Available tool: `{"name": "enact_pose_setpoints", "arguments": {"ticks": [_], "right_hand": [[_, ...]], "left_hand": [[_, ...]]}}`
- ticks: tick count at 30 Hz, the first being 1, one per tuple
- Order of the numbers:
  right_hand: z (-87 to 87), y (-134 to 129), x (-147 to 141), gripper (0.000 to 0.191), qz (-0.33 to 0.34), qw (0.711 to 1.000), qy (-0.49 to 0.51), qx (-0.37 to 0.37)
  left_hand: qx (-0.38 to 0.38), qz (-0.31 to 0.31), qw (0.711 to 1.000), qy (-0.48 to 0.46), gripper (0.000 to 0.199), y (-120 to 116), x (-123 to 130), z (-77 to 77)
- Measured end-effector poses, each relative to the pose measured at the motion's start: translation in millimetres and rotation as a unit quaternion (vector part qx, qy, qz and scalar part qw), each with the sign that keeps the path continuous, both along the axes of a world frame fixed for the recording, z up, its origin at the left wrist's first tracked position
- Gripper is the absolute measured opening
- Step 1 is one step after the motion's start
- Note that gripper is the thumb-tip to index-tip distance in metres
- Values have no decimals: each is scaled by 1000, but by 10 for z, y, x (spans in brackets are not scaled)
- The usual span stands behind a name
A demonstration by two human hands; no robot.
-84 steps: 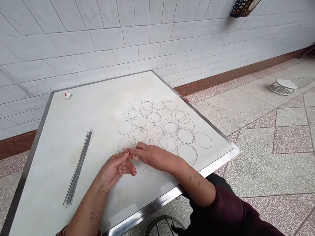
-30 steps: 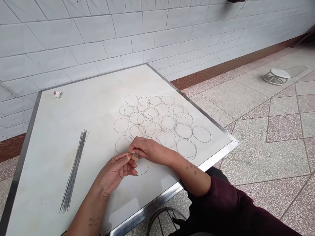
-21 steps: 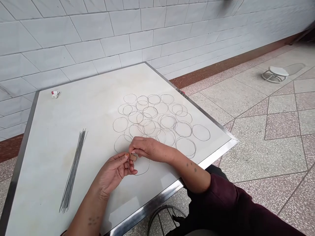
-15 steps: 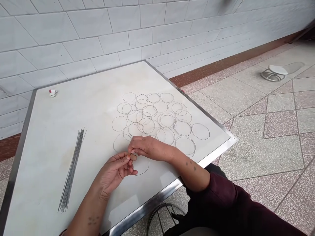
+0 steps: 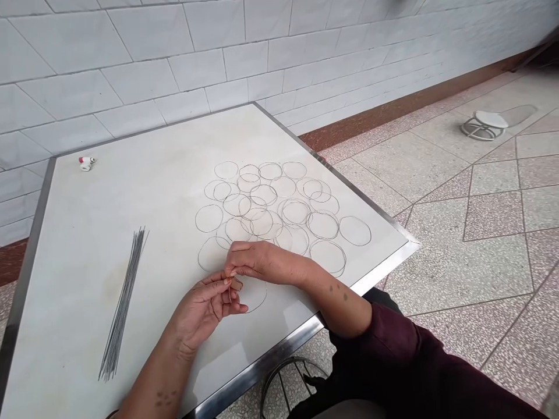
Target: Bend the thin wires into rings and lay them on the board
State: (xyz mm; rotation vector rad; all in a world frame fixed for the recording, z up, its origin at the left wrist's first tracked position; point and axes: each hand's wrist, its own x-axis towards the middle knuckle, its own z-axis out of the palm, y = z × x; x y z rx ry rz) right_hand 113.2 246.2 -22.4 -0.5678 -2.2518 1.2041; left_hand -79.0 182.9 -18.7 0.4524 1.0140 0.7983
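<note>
Thumb and finger of my left hand (image 5: 208,299) pinch a thin wire ring (image 5: 265,294), its curve hanging below and to the right of the fingers. My right hand (image 5: 255,262) reaches over from the right, its fingertips closed at the same spot on the wire. The join between the wire ends is hidden by the fingertips. Just past my hands, several overlapping wire rings (image 5: 324,225) lie flat on the white table (image 5: 166,174). To the left rests a bundle of straight wires (image 5: 122,308).
A small red and white object (image 5: 86,163) sits near the far left corner. White wall tiles (image 5: 140,81) border the table's back edge. A round stool (image 5: 484,125) stands on the floor at right, and part of a metal frame (image 5: 283,387) shows under the near edge.
Both hands stay together at the wire, with only slight finger movement. The view has shifted a little, so the table things appear slightly further left.
</note>
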Motion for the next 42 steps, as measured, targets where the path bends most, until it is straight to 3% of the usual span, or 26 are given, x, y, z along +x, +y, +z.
{"name": "enact_pose_setpoints", "arguments": {"ticks": [6, 10, 13, 17, 24, 28, 31, 42], "right_hand": [[-11, 1, 1, 17, -9, 1000, -20, -13], [-70, 21, -51, 7, -71, 997, 27, 9], [-69, 28, -88, 12, -112, 990, 44, -70], [-1, -13, -123, 15, -84, 977, 55, -187], [36, -57, -141, 12, -34, 992, 92, -82], [25, -43, -118, 11, -18, 994, 81, -76], [74, -56, -108, 10, -14, 987, 89, -136], [239, -116, -95, 10, -103, 950, 87, -282]], "left_hand": [[23, -3, 999, 31, 25, 12, -9, -41], [25, 13, 999, 26, 21, 6, -27, -51], [43, 49, 998, -17, 19, -18, -4, -47], [71, 72, 993, -52, 18, -48, 33, -47], [57, 58, 992, -99, 16, -60, 50, 3], [56, 35, 993, -103, 15, -72, 53, 29], [70, 33, 992, -96, 14, -87, 60, 30], [160, 85, 978, -100, 15, -149, 52, 12]]}}
